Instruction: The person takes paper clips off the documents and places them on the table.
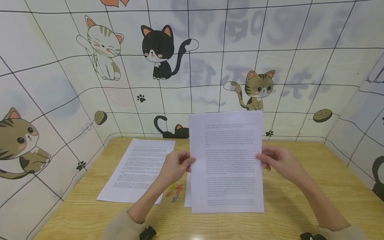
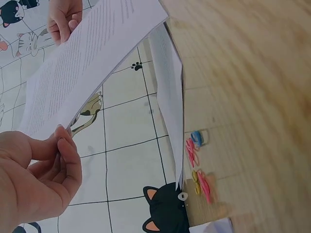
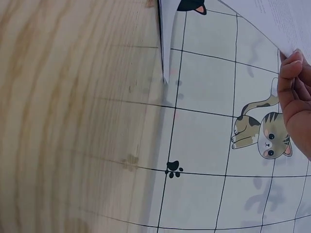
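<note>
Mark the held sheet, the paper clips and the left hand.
held sheet (image 1: 227,160), head view, middle of the page.
paper clips (image 1: 174,192), head view, centre of the pile.
left hand (image 1: 177,166), head view, back of hand.

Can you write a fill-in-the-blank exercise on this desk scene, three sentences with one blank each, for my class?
1. Both hands, the left hand and the right hand, hold up a white printed sheet of ____.
2. The small coloured paper clips lie on the light ____ table.
3. The wall panels behind the table show cartoon ____.

Missing words: paper; wooden; cats
</note>
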### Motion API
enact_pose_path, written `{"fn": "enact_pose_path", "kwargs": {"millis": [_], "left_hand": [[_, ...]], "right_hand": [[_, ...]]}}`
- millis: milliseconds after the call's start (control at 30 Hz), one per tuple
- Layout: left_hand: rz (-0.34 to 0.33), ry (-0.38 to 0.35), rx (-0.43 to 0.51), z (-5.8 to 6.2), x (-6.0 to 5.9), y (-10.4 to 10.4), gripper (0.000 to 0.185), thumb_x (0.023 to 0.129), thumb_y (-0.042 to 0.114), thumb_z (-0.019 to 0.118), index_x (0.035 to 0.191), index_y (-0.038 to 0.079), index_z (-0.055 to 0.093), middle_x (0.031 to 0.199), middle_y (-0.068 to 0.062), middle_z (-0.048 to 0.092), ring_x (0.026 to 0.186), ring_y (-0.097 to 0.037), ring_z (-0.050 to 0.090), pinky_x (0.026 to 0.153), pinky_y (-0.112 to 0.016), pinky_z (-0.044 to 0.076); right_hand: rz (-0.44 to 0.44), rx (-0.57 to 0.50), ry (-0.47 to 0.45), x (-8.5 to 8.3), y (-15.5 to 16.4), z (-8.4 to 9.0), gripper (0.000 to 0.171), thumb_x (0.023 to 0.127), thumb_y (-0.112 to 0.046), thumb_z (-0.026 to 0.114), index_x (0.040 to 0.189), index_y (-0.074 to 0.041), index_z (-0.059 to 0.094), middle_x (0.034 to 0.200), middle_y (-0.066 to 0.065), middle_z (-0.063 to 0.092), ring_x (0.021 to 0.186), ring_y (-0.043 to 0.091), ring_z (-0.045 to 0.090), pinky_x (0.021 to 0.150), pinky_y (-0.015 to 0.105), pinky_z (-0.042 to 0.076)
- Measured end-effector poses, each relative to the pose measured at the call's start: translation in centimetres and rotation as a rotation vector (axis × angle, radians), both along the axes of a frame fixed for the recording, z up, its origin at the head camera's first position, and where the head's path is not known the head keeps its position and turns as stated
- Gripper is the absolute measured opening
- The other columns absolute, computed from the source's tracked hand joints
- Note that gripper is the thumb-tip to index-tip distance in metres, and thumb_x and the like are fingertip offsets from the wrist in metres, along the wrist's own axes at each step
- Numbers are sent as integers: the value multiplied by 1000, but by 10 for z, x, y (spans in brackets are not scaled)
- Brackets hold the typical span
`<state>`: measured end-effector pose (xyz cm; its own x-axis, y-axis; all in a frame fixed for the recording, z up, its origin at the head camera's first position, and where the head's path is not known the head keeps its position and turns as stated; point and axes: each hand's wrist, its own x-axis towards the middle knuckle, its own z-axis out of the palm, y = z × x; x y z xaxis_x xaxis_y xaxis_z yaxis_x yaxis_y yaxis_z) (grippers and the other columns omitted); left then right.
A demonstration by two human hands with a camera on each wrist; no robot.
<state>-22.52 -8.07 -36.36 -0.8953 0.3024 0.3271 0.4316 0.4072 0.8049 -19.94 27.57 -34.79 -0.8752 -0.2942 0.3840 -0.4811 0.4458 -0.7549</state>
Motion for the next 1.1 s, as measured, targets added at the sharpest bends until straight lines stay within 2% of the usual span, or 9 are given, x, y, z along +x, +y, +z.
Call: {"fn": "enact_pose_path", "kwargs": {"millis": [133,267,433,500,633,833,967,1100], "left_hand": [[7,-15,15,1,1,3,13,96,6,68,83,4,68,61,0,59,56,-16,57,47,-21,32],[3,-11,36,1,0,9,17,96,6,68,79,4,65,59,0,58,54,-13,55,47,-20,32],[-15,24,67,-1,-3,20,20,95,3,68,76,3,63,59,-3,58,55,-23,59,48,-20,34],[-17,17,70,-1,-4,25,19,95,4,67,77,3,63,60,-3,59,56,-25,60,48,-20,35],[-30,-3,70,-1,-6,34,17,96,6,67,79,4,65,62,-3,60,57,-18,59,51,-20,36],[-68,-9,51,1,-6,49,17,98,8,66,81,5,65,67,-11,63,56,-14,59,52,-21,38],[-72,-25,41,1,-6,61,18,98,10,67,80,5,65,64,-10,63,57,-22,62,50,-21,36],[-65,-35,81,-1,-9,75,16,96,9,69,81,3,67,63,-7,63,59,-30,66,49,-19,38]], "right_hand": [[14,14,-16,0,3,1,12,98,1,62,106,9,67,76,7,64,61,15,56,51,26,45],[30,22,-43,-1,8,2,12,100,0,60,108,8,64,68,7,59,56,17,53,47,27,43],[13,31,-57,0,14,3,17,99,0,61,115,8,60,65,7,60,54,18,54,48,27,46],[-30,48,-54,1,17,4,17,99,-1,62,113,8,61,68,6,61,57,17,56,50,27,47],[-144,88,-62,3,23,6,17,100,-7,63,106,9,64,71,5,61,60,15,55,52,25,46],[-285,138,-97,5,33,6,29,102,-20,63,113,7,64,77,7,63,62,12,54,53,24,45],[-350,155,-95,5,43,2,35,102,-26,63,117,6,64,82,8,65,66,12,55,55,24,45],[-423,183,-99,5,53,0,44,101,-34,63,119,5,65,85,9,66,67,12,56,55,24,45]]}}
